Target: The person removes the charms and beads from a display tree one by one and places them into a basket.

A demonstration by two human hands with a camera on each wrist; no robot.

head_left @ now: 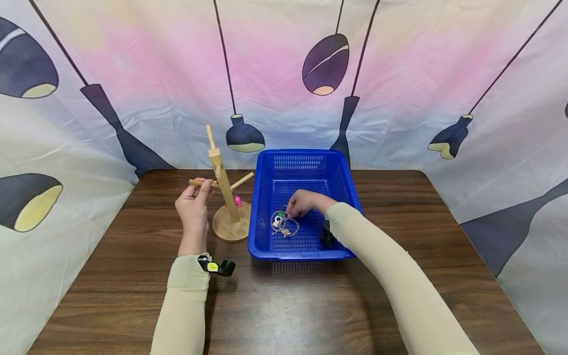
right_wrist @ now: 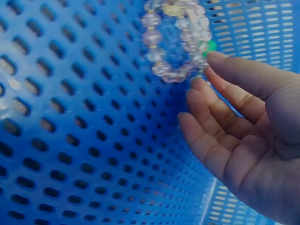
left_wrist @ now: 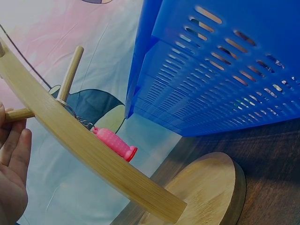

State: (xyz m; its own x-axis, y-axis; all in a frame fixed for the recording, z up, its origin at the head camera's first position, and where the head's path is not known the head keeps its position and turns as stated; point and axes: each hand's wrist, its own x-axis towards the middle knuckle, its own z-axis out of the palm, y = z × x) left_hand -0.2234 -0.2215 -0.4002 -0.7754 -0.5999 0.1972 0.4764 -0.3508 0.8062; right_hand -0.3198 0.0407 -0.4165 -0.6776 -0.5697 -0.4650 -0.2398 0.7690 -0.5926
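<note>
My left hand (head_left: 194,206) pinches a side peg (left_wrist: 18,115) of a wooden peg stand (head_left: 227,190), which has a round base. From another peg hangs a pink keychain charm (left_wrist: 114,142) on a metal ring. Inside the blue plastic basket (head_left: 306,255), my right hand (head_left: 301,203) has thumb and forefinger together at a keychain with a green part (right_wrist: 210,46), pinching it at its end. Beaded bracelets (right_wrist: 161,61) in pale pink and clear beads lie beside those fingertips. A white-and-dark charm (head_left: 277,221) lies among them.
The basket has tall perforated walls and stands right of the stand on a dark wood table (head_left: 284,305). A printed cloth backdrop (head_left: 177,74) hangs behind the table. Each wrist wears a black camera (head_left: 227,267).
</note>
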